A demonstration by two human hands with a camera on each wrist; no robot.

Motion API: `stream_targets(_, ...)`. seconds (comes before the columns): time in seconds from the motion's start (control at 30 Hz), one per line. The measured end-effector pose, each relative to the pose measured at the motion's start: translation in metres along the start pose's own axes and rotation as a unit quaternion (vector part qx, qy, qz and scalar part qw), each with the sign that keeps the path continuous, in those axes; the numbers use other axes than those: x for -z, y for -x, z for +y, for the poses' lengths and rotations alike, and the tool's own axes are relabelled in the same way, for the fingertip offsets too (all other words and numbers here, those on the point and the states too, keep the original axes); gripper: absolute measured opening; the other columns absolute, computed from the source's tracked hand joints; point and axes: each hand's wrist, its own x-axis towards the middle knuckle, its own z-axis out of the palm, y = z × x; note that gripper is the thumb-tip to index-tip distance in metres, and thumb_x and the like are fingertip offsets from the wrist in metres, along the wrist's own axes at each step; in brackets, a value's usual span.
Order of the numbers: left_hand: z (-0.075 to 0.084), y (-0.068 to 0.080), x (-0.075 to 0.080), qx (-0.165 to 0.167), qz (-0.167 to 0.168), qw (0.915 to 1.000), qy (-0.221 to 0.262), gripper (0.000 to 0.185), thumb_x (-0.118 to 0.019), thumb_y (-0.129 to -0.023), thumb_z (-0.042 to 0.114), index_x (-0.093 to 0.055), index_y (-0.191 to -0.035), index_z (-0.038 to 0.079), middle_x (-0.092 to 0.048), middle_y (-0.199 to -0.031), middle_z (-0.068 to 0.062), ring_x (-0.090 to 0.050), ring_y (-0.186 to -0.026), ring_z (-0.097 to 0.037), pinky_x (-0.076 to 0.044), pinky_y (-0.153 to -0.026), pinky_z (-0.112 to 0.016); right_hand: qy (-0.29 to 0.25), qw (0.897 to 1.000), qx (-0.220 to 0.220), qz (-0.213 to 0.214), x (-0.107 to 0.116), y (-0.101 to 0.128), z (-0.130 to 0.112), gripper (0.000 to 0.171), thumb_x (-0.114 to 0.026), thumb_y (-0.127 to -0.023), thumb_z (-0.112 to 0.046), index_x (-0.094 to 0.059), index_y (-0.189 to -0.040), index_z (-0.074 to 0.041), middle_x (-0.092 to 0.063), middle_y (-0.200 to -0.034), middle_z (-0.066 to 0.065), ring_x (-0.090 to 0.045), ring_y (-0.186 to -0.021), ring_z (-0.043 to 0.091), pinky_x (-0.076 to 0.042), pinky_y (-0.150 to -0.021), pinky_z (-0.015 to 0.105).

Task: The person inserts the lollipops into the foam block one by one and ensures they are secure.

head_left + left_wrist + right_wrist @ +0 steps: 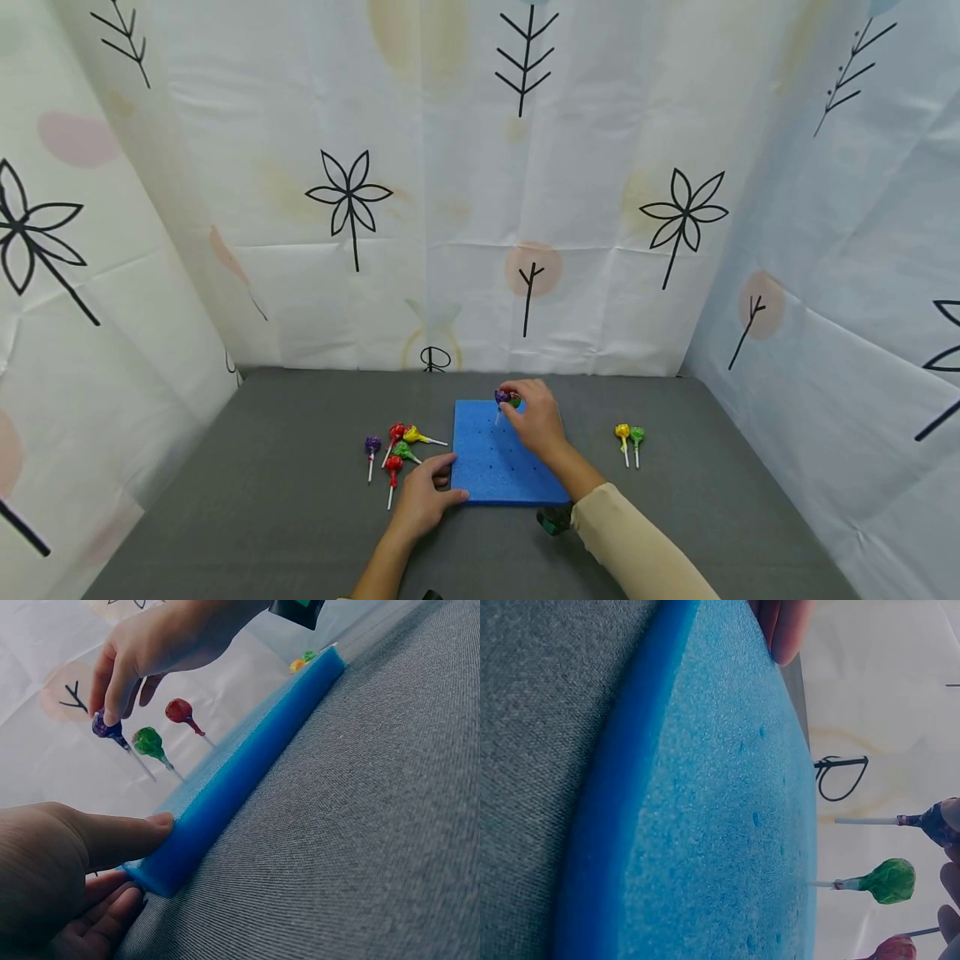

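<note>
The right hand (536, 421) pinches a purple lollipop (107, 727) by its head, stick down over the far edge of the blue foam board (498, 458). The left hand (426, 500) lies with straight fingers (120, 836) against the board's near left corner, steadying it on the bench (262, 500).

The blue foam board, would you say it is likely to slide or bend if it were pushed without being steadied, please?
Probably it would slide: the blue foam board looks light, and the left hand presses its near-left corner while the right hand pinches the purple lollipop over it. It likely dents rather than flops, since the thick slab lies flat and two lollipops stand in it.
</note>
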Motion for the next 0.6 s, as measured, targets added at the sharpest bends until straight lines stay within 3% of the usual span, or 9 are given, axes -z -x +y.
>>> stream_targets(0.43, 0.001, 0.000, 0.000, -0.003, 0.001, 1.0000, -0.002, 0.061, -0.084, -0.076, 0.013, -0.058, -0.129, -0.003, -0.059, -0.122, -0.020, -0.061, -0.105, -0.033, -0.051, -0.087, -0.046, 0.017, 1.000, -0.009, 0.012, -0.012, -0.010, 0.005, 0.023, -0.079, -0.082, -0.009, -0.072, -0.104, -0.008, -0.068, -0.099, 0.006, -0.055, -0.097, 0.025, -0.041, -0.092, 0.048)
stream_targets(0.6, 0.000, 0.000, -0.001, -0.007, 0.004, 1.0000, 0.001, 0.061, -0.084, -0.076, 0.012, -0.058, -0.129, -0.003, -0.060, -0.122, -0.020, -0.061, -0.105, -0.032, -0.051, -0.087, -0.046, 0.009, 1.000, -0.017, 0.010, -0.017, -0.010, 0.006, 0.023, -0.078, -0.082, -0.009, -0.071, -0.104, -0.009, -0.067, -0.098, 0.006, -0.055, -0.096, 0.025, -0.042, -0.089, 0.047)
